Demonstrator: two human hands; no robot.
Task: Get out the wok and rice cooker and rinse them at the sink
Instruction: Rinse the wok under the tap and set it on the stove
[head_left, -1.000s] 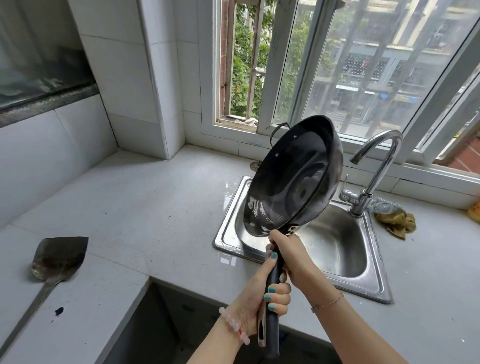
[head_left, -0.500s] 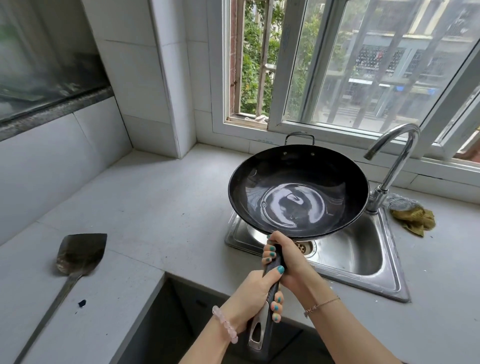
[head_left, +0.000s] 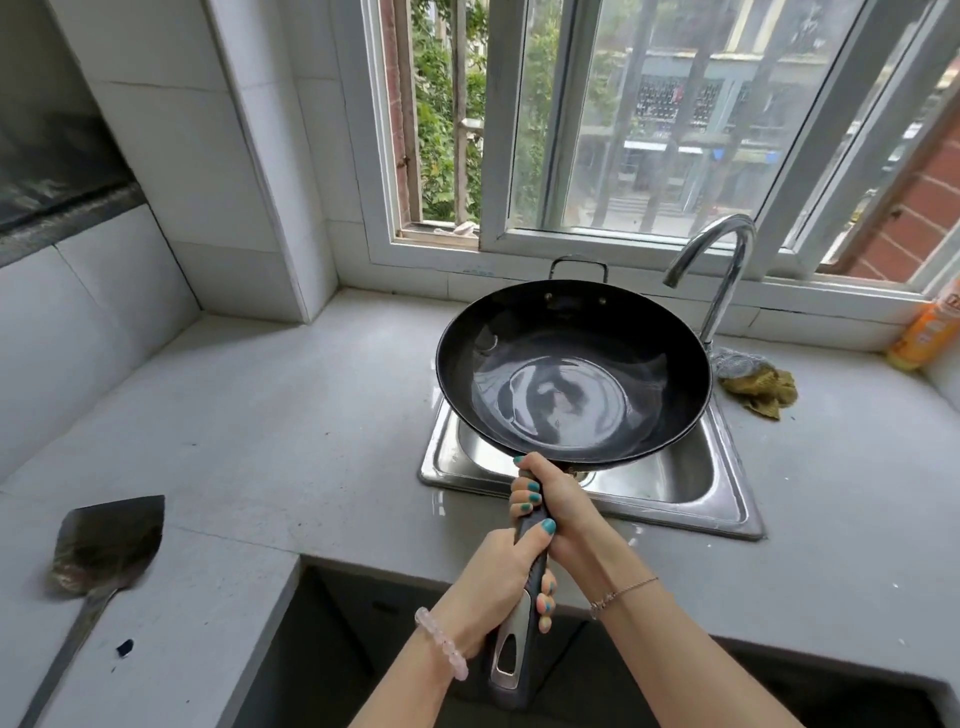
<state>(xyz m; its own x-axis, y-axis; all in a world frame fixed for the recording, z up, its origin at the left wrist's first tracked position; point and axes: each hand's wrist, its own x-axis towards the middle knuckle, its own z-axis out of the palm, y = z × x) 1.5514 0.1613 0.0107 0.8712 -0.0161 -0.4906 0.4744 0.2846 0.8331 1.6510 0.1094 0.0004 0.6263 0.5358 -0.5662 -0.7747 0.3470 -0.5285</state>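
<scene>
Wok (head_left: 571, 374) swings back from its steep tilt of a second ago; now bowl-up and near level, held above the sink (head_left: 730, 506), just left of the tap (head_left: 727, 260). Both grips clench the long handle (head_left: 511, 654): right grip (head_left: 556, 499) high by the bowl, left grip (head_left: 498, 577) lower, thumb on top. Two-handed hold likely steadies the weight. Inside shines, perhaps wet; no water seen running. Rice cooker not in view. Spatula (head_left: 104, 545) lies well apart on the left surface (head_left: 285, 415); cloth (head_left: 758, 387) sits near the tap base
</scene>
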